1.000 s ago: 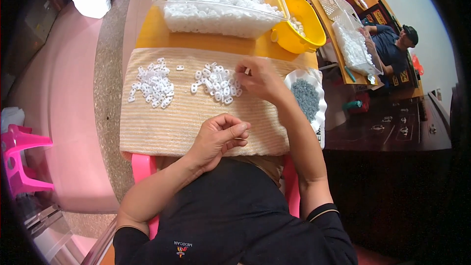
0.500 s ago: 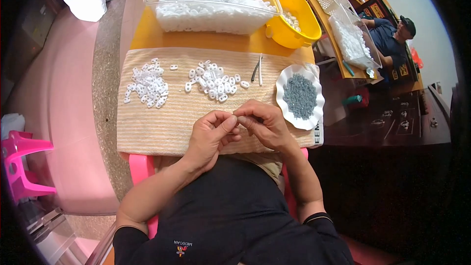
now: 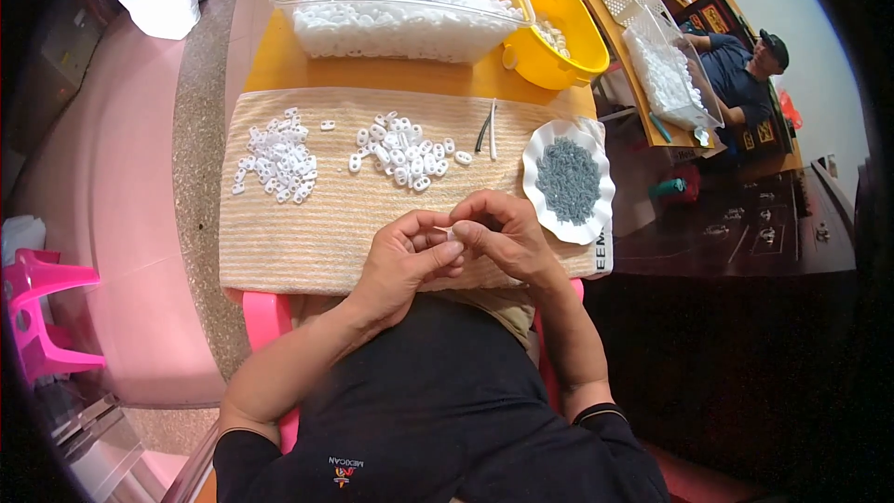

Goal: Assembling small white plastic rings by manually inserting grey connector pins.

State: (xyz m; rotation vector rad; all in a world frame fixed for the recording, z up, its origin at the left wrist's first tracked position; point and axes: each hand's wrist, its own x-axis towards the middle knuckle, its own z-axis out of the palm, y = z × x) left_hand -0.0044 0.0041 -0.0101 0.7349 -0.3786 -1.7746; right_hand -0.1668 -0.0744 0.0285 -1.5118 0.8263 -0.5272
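My left hand (image 3: 399, 259) and my right hand (image 3: 510, 240) meet above the near edge of a striped towel (image 3: 307, 247). A small white plastic piece (image 3: 452, 235) shows between the left thumb and fingers. The right thumb and forefinger are bent together at that piece; whatever they pinch is too small to see. Beyond the hands lies a loose pile of oval white two-hole pieces (image 3: 402, 151). Another pile of white pieces (image 3: 279, 160) sits to the left. At the right, a white scalloped dish (image 3: 529, 188) holds many small grey parts (image 3: 569, 181).
A clear bin (image 3: 400, 33) of white pieces and a yellow basket (image 3: 531, 33) stand at the table's far side. Two thin sticks (image 3: 493, 130), dark and white, lie on the towel. A pink stool (image 3: 47, 303) is on the left; a person (image 3: 740, 74) sits at the far right.
The right fingertips have shifted slightly, and the white piece in the left hand now shows between the thumbs. The piles, dish and sticks look the same.
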